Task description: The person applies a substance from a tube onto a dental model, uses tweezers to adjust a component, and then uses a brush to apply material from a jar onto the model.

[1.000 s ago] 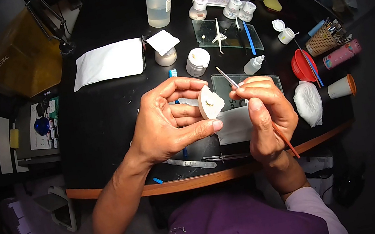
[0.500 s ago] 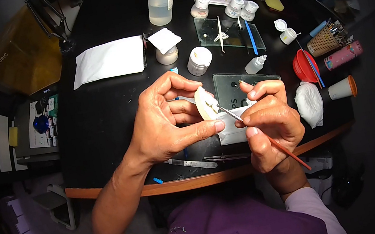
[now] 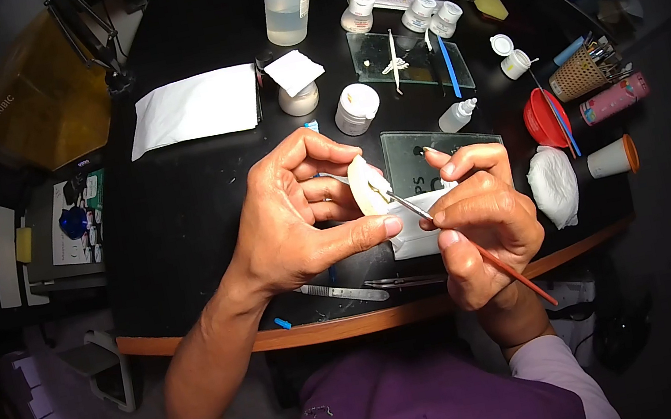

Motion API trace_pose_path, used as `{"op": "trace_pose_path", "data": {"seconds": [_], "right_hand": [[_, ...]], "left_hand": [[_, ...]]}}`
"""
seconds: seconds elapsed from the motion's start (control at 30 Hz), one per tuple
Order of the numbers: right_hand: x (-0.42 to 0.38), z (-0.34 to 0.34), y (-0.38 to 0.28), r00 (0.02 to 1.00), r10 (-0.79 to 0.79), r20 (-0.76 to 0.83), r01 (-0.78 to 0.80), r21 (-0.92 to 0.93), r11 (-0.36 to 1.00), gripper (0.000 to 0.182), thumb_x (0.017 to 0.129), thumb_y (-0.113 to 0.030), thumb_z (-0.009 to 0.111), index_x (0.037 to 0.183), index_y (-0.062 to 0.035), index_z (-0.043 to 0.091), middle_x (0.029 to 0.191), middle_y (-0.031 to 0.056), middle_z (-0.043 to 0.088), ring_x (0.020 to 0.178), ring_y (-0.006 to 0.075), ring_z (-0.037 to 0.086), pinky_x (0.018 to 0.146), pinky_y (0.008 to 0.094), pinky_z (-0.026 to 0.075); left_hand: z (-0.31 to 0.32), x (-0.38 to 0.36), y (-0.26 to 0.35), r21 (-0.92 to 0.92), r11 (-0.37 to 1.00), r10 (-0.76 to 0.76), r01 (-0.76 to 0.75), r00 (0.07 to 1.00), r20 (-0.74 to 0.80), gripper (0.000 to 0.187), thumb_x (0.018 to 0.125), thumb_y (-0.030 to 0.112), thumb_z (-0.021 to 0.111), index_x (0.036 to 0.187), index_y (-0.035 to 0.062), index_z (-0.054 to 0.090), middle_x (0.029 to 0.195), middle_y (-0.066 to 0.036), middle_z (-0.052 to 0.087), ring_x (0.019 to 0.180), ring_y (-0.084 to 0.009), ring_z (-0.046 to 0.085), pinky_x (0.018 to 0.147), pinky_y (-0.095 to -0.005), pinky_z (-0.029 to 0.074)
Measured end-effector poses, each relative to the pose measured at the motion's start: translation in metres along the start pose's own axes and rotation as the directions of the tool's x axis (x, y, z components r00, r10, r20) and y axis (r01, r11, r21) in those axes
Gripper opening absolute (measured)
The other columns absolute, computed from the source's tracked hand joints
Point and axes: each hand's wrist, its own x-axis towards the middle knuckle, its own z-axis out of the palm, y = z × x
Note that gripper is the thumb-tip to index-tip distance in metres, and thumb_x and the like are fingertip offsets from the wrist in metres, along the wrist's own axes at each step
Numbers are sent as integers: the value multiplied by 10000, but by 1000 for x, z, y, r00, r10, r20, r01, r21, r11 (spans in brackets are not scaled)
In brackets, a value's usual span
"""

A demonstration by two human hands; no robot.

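My left hand [image 3: 286,209] grips a cream-coloured curved dental model [image 3: 364,186] between its thumb and fingers, holding it tilted above the desk. White parts show on the side of the model turned to the right. In a pen-like grip, my right hand [image 3: 490,222] holds a fine brush [image 3: 503,268] with a red-brown handle and a metal ferrule. The brush's tip meets the right side of the model, or is very close to it. Below the hands lie a folded white tissue [image 3: 417,240] and a glass slab [image 3: 415,152] with dark lettering.
A scalpel handle [image 3: 346,293] and metal tweezers [image 3: 407,281] lie near the desk's wooden edge [image 3: 356,324]. Behind my hands stand a white jar [image 3: 357,109], a dropper bottle [image 3: 458,115] and a large clear bottle [image 3: 288,7]. Rightward are a red bowl [image 3: 547,118] and crumpled white tissue [image 3: 554,187].
The brush tip has shifted very slightly on the model, and the model has turned a little. Both hands otherwise keep their places and grips.
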Motion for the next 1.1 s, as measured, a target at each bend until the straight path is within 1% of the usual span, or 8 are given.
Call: {"op": "trace_pose_path", "data": {"seconds": [0.27, 0.47, 0.57, 0.67, 0.77, 0.93, 1.1], "right_hand": [[1, -2, -2, 1000, -2, 1, 2, 0, 1000, 192, 691, -27, 666, 878, -34, 709, 758, 80, 693, 929, 284, 598, 964, 519, 592], [-1, -1, 1, 1000, -3, -11, 3, 7, 1000, 188, 692, -18, 679, 877, -34, 709, 757, 78, 692, 915, 278, 606, 960, 516, 594], [0, 0, 0, 1000, 4, -10, -4, -11, 1000, 183, 689, -13, 683, 868, -32, 710, 752, 76, 690, 901, 275, 611, 947, 513, 599], [0, 2, 0, 1000, 8, -14, -9, -27, 1000, 181, 682, -5, 683, 858, -31, 713, 744, 74, 690, 892, 274, 616, 932, 510, 605], [0, 3, 1, 1000, 11, -5, -11, -39, 999, 196, 662, 12, 685, 850, -30, 717, 735, 72, 691, 892, 277, 621, 923, 507, 607], [1, 4, 0, 1000, 11, 5, -11, -59, 998, 234, 621, 38, 690, 842, -30, 722, 729, 69, 691, 893, 281, 626, 917, 498, 607], [1, 5, 1, 1000, 2, 4, -2, -78, 997, 248, 604, 40, 686, 839, -30, 723, 730, 66, 691, 892, 286, 625, 911, 494, 607]], "left_hand": [[1, 0, 1, 3, 1000, -2, 2, 1000, -11, 616, 722, -87, 920, 1206, -47, 543, 1171, -236, 694, 1070, -259, 759, 921, -379, 663], [4, 2, -4, 91, 992, 93, -89, 995, -46, 651, 697, -109, 931, 1198, -24, 524, 1205, -240, 681, 1088, -257, 751, 905, -378, 672], [6, 3, -9, 100, 980, 182, -173, 979, -89, 617, 689, -42, 973, 1152, -16, 567, 1160, -180, 708, 1024, -223, 770, 877, -348, 676], [5, 3, -11, 137, 973, 200, -188, 976, -83, 615, 683, -44, 972, 1146, -9, 568, 1159, -168, 708, 1028, -226, 770, 874, -341, 674], [3, 3, -11, 204, 958, 217, -203, 975, -49, 656, 659, -107, 954, 1143, 2, 526, 1186, -210, 680, 1084, -242, 746, 890, -357, 681], [4, 3, -10, 228, 954, 214, -196, 975, -53, 639, 657, -106, 953, 1134, 3, 541, 1183, -191, 666, 1097, -228, 733, 887, -350, 684], [4, 2, -10, 236, 953, 207, -188, 977, -56, 640, 649, -101, 958, 1134, 6, 554, 1184, -175, 658, 1116, -224, 722, 886, -348, 685]]}}
